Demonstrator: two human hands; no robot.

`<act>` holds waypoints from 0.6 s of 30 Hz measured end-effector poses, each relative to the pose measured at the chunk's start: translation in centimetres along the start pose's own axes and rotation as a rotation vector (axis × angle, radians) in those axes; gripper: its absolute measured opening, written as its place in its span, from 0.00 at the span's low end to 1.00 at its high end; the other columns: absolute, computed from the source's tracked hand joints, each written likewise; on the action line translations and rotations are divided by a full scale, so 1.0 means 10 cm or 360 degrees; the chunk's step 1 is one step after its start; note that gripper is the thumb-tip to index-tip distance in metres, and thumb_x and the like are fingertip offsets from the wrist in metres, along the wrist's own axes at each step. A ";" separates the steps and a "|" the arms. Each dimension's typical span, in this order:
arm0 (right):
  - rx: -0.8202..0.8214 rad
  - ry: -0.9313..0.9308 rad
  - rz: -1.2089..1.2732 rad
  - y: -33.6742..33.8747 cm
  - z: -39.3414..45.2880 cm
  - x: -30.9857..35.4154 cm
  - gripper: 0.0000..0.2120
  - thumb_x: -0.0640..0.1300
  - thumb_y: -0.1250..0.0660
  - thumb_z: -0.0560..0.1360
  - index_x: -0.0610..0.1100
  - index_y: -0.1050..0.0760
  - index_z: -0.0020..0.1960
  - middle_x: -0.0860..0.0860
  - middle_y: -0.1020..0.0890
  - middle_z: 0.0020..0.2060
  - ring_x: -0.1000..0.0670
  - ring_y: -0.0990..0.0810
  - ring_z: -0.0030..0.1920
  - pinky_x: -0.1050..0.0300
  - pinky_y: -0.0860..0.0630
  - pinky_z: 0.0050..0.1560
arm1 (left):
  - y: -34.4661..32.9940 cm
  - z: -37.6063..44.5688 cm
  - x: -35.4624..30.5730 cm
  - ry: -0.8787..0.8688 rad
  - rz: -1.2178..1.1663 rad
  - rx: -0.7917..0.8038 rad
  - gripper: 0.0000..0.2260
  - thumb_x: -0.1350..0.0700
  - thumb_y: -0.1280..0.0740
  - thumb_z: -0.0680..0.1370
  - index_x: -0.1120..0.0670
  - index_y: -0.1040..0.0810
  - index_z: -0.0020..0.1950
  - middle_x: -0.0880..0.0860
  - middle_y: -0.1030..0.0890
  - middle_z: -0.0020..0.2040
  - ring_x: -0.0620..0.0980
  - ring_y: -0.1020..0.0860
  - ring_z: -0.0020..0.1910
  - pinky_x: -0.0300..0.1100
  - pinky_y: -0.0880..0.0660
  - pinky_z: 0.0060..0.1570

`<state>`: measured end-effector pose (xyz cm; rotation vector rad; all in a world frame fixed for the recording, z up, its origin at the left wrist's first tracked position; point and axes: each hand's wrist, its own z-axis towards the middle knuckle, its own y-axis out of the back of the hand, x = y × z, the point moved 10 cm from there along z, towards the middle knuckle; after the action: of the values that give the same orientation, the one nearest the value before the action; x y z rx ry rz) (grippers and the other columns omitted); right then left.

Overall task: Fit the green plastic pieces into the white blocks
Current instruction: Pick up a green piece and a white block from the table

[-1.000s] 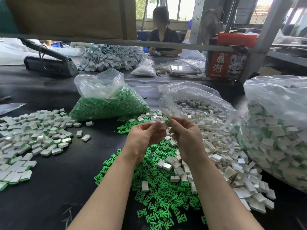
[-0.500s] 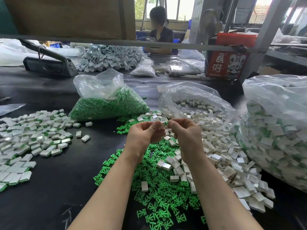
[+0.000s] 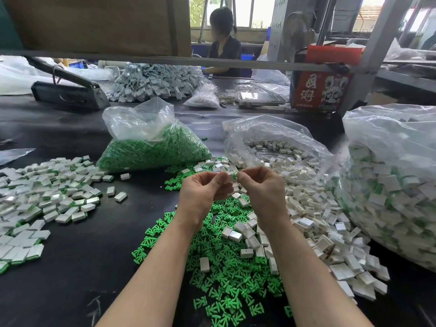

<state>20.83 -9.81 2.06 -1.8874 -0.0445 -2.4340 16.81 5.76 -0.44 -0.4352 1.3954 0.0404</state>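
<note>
Head view of a bench assembly in mid-batch. The left hand [image 3: 204, 189] pinches a small white rectangular plastic block [image 3: 229, 178] at its fingertips, raised above the black tabletop [image 3: 77, 267]; the right hand [image 3: 262, 187] pinches a green forked plastic piece [image 3: 234, 176] against the block's right end, so the insertion appears under way but not seated. Judged done: a spread of green-edged white blocks [image 3: 44, 204] at the near left, and a large clear bag of like units [image 3: 391, 192] at the right edge. Judged left: a loose heap of green pieces [image 3: 226, 286] under the forearms, scattered empty white blocks [image 3: 313, 223] to its right, a clear bag of green pieces [image 3: 151, 145] at centre far, and an open clear bag of white blocks [image 3: 278, 147] beside it.
</note>
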 end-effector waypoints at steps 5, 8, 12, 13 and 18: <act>0.0090 -0.0055 0.0053 -0.05 0.01 -0.03 0.04 0.38 0.26 0.72 0.41 0.21 0.41 0.50 0.20 0.33 0.59 0.24 0.31 0.66 0.26 0.34 | 0.06 0.01 -0.03 -0.0014 -0.0020 -0.0043 0.08 0.56 0.29 0.74 0.61 0.18 0.45 0.56 0.15 0.37 0.50 0.16 0.36 0.37 0.21 0.35; 0.0062 -0.0102 0.0141 -0.06 0.00 -0.07 0.03 0.38 0.27 0.73 0.39 0.20 0.43 0.49 0.20 0.34 0.57 0.24 0.32 0.63 0.26 0.35 | 0.04 0.01 -0.05 -0.0043 0.0020 -0.0021 0.06 0.58 0.29 0.75 0.61 0.18 0.45 0.55 0.15 0.37 0.51 0.16 0.36 0.37 0.22 0.35; 0.0057 -0.0083 0.0114 -0.05 0.01 -0.06 0.03 0.38 0.27 0.73 0.39 0.20 0.44 0.49 0.20 0.35 0.57 0.23 0.32 0.64 0.26 0.36 | 0.00 0.00 -0.06 -0.0056 0.0048 -0.0002 0.06 0.59 0.29 0.76 0.62 0.18 0.46 0.55 0.15 0.37 0.51 0.16 0.35 0.36 0.22 0.34; 0.0062 -0.0076 0.0110 -0.05 0.01 -0.06 0.03 0.38 0.27 0.73 0.40 0.20 0.44 0.50 0.20 0.35 0.58 0.23 0.32 0.64 0.26 0.36 | 0.00 0.00 -0.06 -0.0051 0.0037 -0.0008 0.06 0.59 0.29 0.76 0.62 0.18 0.46 0.55 0.15 0.37 0.50 0.16 0.35 0.36 0.22 0.34; 0.0044 -0.0068 0.0105 -0.07 -0.01 -0.08 0.04 0.39 0.27 0.73 0.38 0.20 0.45 0.49 0.20 0.35 0.59 0.22 0.32 0.65 0.26 0.35 | 0.04 -0.01 -0.03 -0.0031 -0.0025 -0.0027 0.05 0.58 0.29 0.75 0.59 0.18 0.45 0.55 0.14 0.38 0.51 0.16 0.36 0.36 0.22 0.34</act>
<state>20.89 -9.06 1.28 -1.8981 -0.0170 -2.3385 16.59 6.15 -0.22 -0.4591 1.3734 0.0436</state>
